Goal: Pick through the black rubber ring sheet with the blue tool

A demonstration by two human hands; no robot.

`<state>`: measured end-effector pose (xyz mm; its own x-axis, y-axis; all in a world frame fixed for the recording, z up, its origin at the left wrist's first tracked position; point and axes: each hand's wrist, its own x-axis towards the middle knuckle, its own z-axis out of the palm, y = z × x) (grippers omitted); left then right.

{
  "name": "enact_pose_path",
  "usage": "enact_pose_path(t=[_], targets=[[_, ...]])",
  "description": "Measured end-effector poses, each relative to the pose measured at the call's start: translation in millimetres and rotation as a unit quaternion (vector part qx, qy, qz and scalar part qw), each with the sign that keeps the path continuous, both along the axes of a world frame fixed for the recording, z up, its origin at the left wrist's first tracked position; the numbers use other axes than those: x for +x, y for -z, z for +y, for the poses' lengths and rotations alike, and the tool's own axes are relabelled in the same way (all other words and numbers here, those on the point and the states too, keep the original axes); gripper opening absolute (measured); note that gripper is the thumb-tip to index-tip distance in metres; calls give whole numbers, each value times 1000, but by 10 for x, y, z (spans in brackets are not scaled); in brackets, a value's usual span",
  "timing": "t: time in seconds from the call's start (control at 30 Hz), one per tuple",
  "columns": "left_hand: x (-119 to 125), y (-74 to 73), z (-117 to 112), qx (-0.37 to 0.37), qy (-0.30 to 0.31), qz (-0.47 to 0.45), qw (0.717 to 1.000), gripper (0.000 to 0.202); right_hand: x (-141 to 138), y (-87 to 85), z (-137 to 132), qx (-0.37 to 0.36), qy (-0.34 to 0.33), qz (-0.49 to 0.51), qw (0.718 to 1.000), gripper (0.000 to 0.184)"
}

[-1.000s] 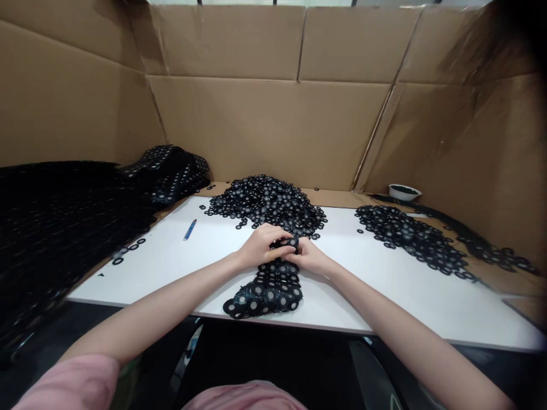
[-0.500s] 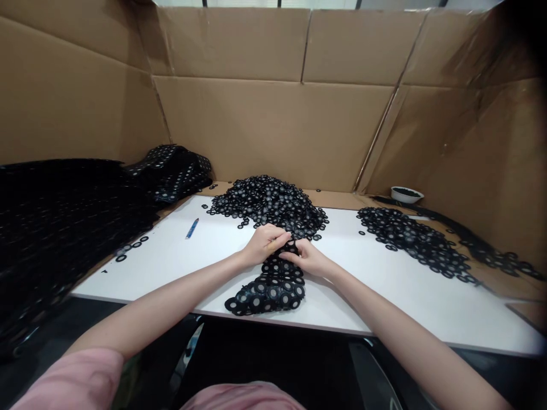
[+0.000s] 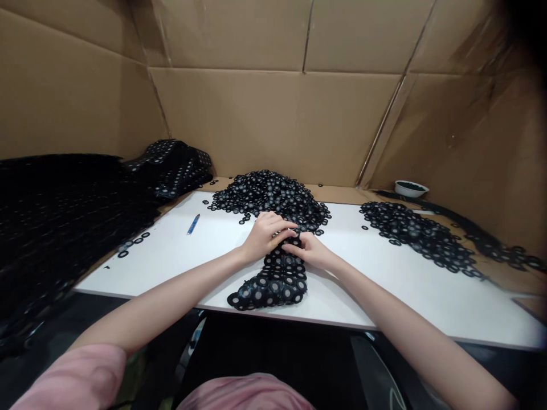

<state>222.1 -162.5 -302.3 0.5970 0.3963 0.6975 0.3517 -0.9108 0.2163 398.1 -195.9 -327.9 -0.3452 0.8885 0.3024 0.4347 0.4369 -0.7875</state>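
Note:
A strip of joined black rings with pale centres lies on the white board, its wider near end close to the front edge. My left hand reaches over the upper end of the strip, with thumb and fingertips drawn together there. Opposite it, my right hand pinches the same end from the right side. Whatever small piece sits between the fingertips is mostly hidden. Just beyond my hands rises a large heap of loose black rings.
A second heap of rings spreads across the right side of the white board. Behind it stands a white bowl. A blue pen-like tool lies left. Dark ring sheets pile up far left. Cardboard walls surround the board.
The left hand's fingers have lifted and straightened slightly over the strip's end. The right hand stays at the strip. The whole view has tilted down a little.

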Motion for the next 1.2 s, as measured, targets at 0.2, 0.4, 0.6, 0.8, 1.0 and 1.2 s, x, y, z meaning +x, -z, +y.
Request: enact_pose_path(t=[0.2,0.4,0.6,0.8,1.0,1.2], targets=[[29,21,28,10,1,12,1000,26,-14,-26,-33,7,12,-18,1000,50],[47,21,46,-72,-10,-6,997,24,-17,-29,-53,6,13,-27,1000,50],[52,30,89,-187,-5,-75,979,21,-17,-1,-23,9,14,-17,1000,51],[13,101,257,-303,-10,-183,935,26,-51,-29,37,-3,-31,-4,1000,48],[-22,113,335,-321,-13,-218,921,27,-90,-64,37,-1,-34,16,999,47],[6,107,326,-329,-21,-251,910,27,-164,-16,66,3,-14,42,999,43]])
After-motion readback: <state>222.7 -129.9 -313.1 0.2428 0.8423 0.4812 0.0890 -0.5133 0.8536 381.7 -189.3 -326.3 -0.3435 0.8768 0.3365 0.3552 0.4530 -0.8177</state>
